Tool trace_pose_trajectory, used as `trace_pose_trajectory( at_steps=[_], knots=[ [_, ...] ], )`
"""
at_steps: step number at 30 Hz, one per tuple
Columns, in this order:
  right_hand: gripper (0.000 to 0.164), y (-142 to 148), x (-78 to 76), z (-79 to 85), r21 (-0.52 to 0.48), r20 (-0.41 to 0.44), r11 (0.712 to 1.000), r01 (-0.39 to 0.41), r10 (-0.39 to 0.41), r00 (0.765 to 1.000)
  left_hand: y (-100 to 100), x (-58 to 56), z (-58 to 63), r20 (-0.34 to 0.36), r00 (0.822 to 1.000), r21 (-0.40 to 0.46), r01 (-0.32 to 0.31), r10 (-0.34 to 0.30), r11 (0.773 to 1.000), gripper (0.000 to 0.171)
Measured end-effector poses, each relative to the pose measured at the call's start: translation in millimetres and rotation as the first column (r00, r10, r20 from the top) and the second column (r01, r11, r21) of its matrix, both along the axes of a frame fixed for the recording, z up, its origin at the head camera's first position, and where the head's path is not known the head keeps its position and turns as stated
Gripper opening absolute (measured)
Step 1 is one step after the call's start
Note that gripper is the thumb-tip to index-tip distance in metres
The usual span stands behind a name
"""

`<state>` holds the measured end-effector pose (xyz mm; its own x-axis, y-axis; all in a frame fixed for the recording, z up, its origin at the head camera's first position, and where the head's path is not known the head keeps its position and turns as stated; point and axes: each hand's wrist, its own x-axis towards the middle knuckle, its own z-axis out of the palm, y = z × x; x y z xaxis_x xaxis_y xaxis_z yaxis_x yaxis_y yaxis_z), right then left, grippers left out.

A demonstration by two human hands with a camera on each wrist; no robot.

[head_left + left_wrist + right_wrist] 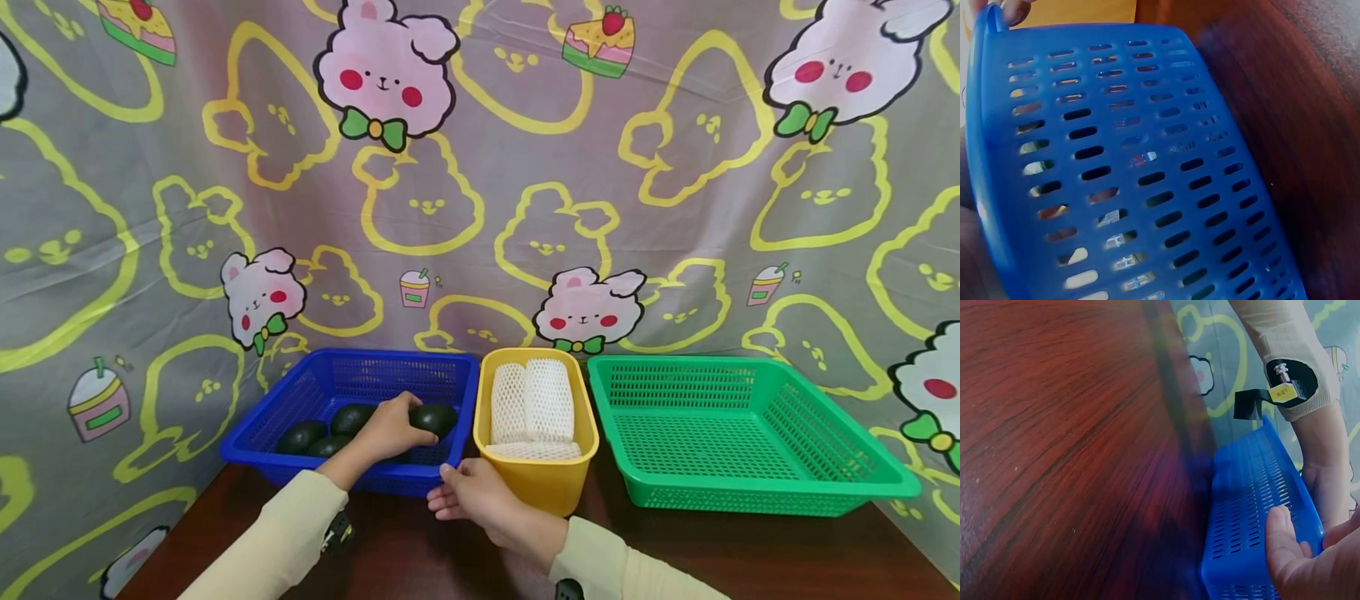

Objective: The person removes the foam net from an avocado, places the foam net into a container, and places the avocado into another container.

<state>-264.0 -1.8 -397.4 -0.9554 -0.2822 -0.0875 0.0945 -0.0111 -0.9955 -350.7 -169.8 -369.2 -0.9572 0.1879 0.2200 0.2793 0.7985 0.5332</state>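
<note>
My left hand (392,429) pinches a dark green avocado (437,420) near the right end of the blue basket (255,458). Several more dark avocados (302,437) lie left of it in the same basket. Just outside the basket's front right corner is my right hand (482,500), its fingers relaxed and holding nothing. In the right wrist view its thumb (1282,540) overlaps the basket wall; whether it touches is unclear. Only the perforated blue wall shows well in the left wrist view, so the held avocado is hidden there.
A yellow bin (543,482) stands beside the blue basket, with white foam net sleeves (549,400) inside. Farther right sits a green basket (750,492). All stand on a dark wooden table (420,550), before a patterned curtain (480,275).
</note>
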Motion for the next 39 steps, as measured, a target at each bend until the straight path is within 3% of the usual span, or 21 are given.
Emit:
trace_pose_trajectory(
  at_steps=[13,23,32,39],
  knots=[
    [0.018,-1,0.8,1.4,-0.031,0.001,0.999,-0.006,0.007,1.0,11,-9.2,-2.6,0.012,0.996,-0.095,-0.085,0.087,0.992,0.061],
    [0.018,-1,1.3,0.5,-0.029,-0.001,1.0,-0.006,0.006,1.0,16,-17.1,-15.7,0.024,0.996,-0.212,-0.075,0.082,0.974,0.071],
    [0.019,-2,1.0,-0.2,-0.008,0.014,1.0,0.003,-0.003,1.0,19,-15.6,-18.1,0.086,0.993,-0.275,-0.051,0.077,0.96,0.074],
    [0.019,0,0.0,2.3,0.002,0.022,1.0,0.0,0.0,1.0,21,-17.5,-18.3,0.089,0.993,-0.304,-0.049,0.08,0.951,0.074]
  ],
)
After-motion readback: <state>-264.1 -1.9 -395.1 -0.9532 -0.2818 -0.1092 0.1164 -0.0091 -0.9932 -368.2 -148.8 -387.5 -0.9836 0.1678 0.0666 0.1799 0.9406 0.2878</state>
